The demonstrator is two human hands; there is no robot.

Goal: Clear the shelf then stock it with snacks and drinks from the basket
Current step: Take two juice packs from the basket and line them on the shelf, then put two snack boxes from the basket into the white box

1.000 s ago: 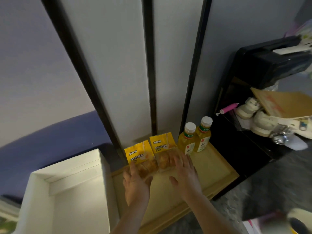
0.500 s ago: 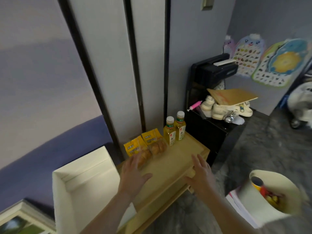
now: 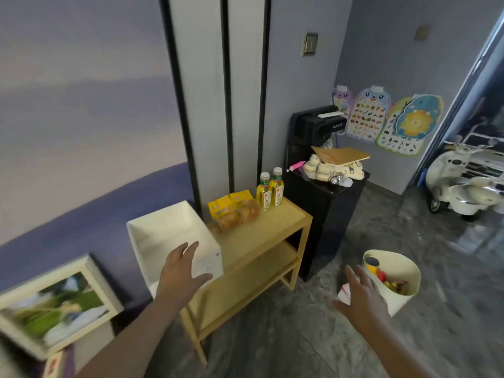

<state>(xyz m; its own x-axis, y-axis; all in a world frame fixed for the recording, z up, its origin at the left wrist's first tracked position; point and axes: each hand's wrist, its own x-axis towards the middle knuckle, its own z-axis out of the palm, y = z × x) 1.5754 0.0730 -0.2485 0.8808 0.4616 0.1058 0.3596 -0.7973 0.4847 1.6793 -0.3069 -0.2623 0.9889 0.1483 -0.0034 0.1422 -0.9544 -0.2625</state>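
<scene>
- The left hand (image 3: 181,271) is spread flat with fingers straight, holding nothing; it hangs in front of the near corner of the white box (image 3: 174,238), and whether it touches the box I cannot tell.
- The right hand (image 3: 360,293) is also open with fingers fanned, empty, at about 4 o'clock in the view, just beside the basket (image 3: 403,293) on the floor.
- The basket sits at 4 o'clock from the shelf (image 3: 261,241); inside it show a yellow can (image 3: 372,263) and some red and yellow packets, too blurred to name.
- On the shelf's top board, two yellow snack bags (image 3: 231,211) lie at the back toward 11 o'clock, and two bottles (image 3: 270,193) of yellow drink stand upright just right of them, close together by the wall.
- The lower board of the shelf looks bare, so I judge stocking is only partly done, with a reach into the basket the likely next step.
- Risk: the basket is light and narrow at the base; a grab at its rim from the side could tip it and roll the can across the floor.
- Risk: the bottles stand close together near the back edge; sliding new goods in from the front could knock one into the other.
- Further out, a black cabinet (image 3: 327,214) stands at 3 o'clock from the shelf, and a framed picture (image 3: 54,304) leans at 8 o'clock.
</scene>
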